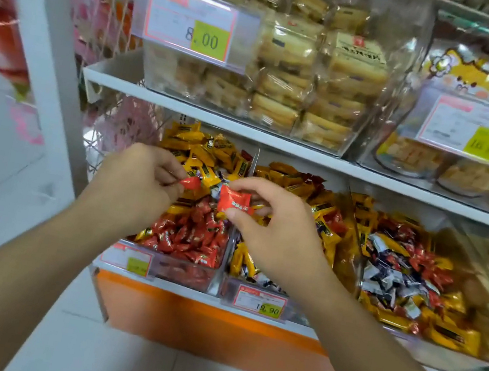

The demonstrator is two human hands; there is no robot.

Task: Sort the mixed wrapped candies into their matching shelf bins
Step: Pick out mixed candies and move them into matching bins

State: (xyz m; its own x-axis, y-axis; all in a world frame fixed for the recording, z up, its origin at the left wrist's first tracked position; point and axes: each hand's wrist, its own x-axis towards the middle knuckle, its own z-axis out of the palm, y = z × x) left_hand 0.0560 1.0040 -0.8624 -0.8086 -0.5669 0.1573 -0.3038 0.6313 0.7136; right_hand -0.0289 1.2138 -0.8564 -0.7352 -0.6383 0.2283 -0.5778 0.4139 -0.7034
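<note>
Here, in the head view, both hands work just above the lower shelf of candy bins. The right hand pinches a red wrapped candy between thumb and forefinger, its grip closed on the wrapper's body, the other fingers loosely curled behind. The left hand has its grip closed on a second, smaller red candy, held by one twisted end at the fingertips. Both pieces hang over the seam between the left bin, whose front is mostly red candies with yellow ones heaped at the back, and the middle bin, which shows mainly yellow wrappers. A third bin to the right is a jumble of yellow, red and silver-blue pieces, so much sorting seems to remain.

To do this step well, I judge the red pieces belong in the left bin's red pile: carry them low over that pile and let go close to the heap, so they do not bounce across the clear divider. Keeping a light pinch on the wrapper avoids crushing it.

Both forearms reach forward from the bottom corners of the picture, wrists nearly level, the hands close together and almost touching, palms turned inward
</note>
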